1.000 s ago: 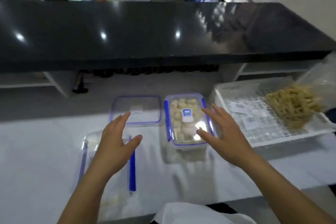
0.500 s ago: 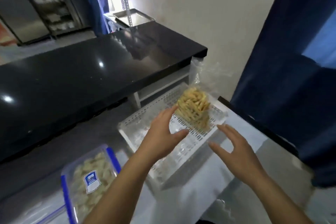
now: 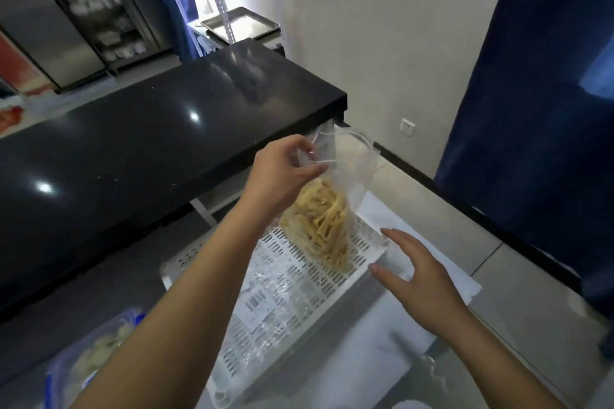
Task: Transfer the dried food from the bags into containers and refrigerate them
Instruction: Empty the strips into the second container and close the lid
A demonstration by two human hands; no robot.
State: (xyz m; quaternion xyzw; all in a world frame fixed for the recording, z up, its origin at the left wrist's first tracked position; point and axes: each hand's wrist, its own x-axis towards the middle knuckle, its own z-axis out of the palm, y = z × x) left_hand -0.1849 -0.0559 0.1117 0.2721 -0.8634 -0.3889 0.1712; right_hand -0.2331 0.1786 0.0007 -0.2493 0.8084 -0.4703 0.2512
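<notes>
A clear plastic bag (image 3: 349, 173) half full of pale yellow dried strips (image 3: 320, 219) stands upright in a white slotted tray (image 3: 319, 279). My left hand (image 3: 282, 176) is shut on the bag's upper left edge and holds it up. My right hand (image 3: 418, 279) hovers open beside the tray's right rim, a little below and right of the bag, touching nothing. At the bottom left a closed clear container with blue clips (image 3: 89, 359) holds pale round pieces; my left forearm covers part of it.
An empty clear bag with a barcode label (image 3: 262, 302) lies flat in the tray. A black counter shelf (image 3: 149, 149) overhangs the white worktop behind the tray. A wall stands beyond, a dark blue curtain (image 3: 538, 109) at right, metal shelving with a tray (image 3: 239, 25) far back.
My view swung right from the containers to the tray. My left hand rose from beside the bag and gripped its top, lifting it upright. My right hand stayed open near the tray.
</notes>
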